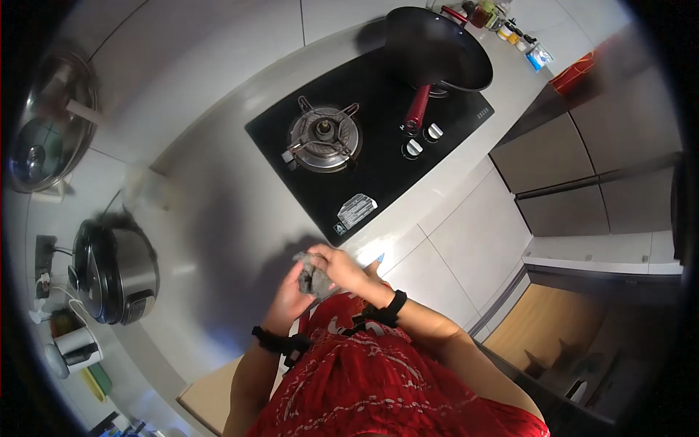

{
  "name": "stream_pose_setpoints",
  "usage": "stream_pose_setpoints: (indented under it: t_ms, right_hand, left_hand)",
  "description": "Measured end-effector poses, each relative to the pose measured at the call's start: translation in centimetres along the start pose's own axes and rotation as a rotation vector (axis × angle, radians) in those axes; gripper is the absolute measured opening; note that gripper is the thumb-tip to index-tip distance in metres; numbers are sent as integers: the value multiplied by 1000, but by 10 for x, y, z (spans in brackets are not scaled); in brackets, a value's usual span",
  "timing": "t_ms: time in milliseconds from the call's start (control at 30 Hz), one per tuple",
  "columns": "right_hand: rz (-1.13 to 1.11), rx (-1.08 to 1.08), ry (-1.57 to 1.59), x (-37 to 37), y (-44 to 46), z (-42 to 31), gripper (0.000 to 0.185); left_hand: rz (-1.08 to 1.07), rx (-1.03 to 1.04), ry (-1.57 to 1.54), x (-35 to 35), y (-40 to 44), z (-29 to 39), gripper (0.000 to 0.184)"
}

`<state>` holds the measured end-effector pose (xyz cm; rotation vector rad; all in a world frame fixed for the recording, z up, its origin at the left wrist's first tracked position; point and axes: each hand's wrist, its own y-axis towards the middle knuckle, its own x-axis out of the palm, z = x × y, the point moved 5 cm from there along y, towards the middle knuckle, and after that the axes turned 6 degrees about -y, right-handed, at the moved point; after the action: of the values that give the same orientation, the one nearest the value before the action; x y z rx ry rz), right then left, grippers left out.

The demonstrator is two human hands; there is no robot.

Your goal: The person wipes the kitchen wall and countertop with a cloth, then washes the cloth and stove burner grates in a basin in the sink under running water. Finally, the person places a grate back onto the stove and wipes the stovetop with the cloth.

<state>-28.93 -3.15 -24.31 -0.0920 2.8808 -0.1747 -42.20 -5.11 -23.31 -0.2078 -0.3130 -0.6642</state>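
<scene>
A crumpled grey cloth (pixel 316 282), dark in its folds, is bunched between my two hands close to my body. My left hand (pixel 288 297) closes on its left side. From the right, my right hand (pixel 341 268) grips its upper edge with bent fingers. Both hands are over the near edge of the grey counter (pixel 226 240), just below the black gas stove (pixel 302 197). The stove's bare burner (pixel 325 137) lies farther off, up from my hands.
A black wok (pixel 437 51) with a red handle (pixel 417 109) stands on the far burner. To the left is a rice cooker (pixel 116 269); a metal lid (pixel 54 124) hangs on the wall. Seasoning bottles (pixel 510 35) line the far corner. Cabinets (pixel 561 175) stand right, across the tiled floor (pixel 451 247).
</scene>
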Motion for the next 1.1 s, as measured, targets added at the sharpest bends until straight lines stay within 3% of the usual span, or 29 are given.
stream_pose_setpoints:
  t_ms: [67,133,167,267,300,433,533,667,733,833,1000,1067,1100]
  right_hand:
    - [255,-288,-503,-13,-12,-24,23]
    - [104,-357,-485,-11,-18,-23,39]
    - [56,-373,-489,-5,-22,-23,44]
    - [16,-323,-568,-1,-31,-8,57]
    - [8,-280,-556,-6,-30,-4,56]
    - [95,-233,-600,-45,-29,23,39]
    - [248,-163,-629,-101,-20,58,27]
    - [589,17,-668,-212,14,74,22]
    - [668,6,-751,-241,33,80,22]
    - [769,91,-906,-234,49,110,20]
    - [693,21,-911,-180,39,95,20]
    - [384,-29,-1025,-145,37,85,28]
    - [433,-25,-999,-131,34,83,28]
  left_hand:
    - [308,-250,-272,-20,7,-23,40]
    - [616,-502,-537,-36,13,-42,33]
    - [490,-410,-261,-24,24,-16,22]
    - [359,-430,-933,2,45,-21,37]
    - [292,-470,-920,15,51,-14,52]
    - [151,-591,-738,51,64,-8,61]
    - [28,-492,-542,62,71,7,62]
    - [241,-394,-112,24,56,13,45]
    - [363,-430,-150,6,38,13,40]
    - [458,-439,-116,-19,9,11,40]
    - [556,-438,-145,-42,-16,-8,39]
    - [509,-415,-141,-33,-11,3,41]
    - [458,-396,-121,-23,-4,12,43]
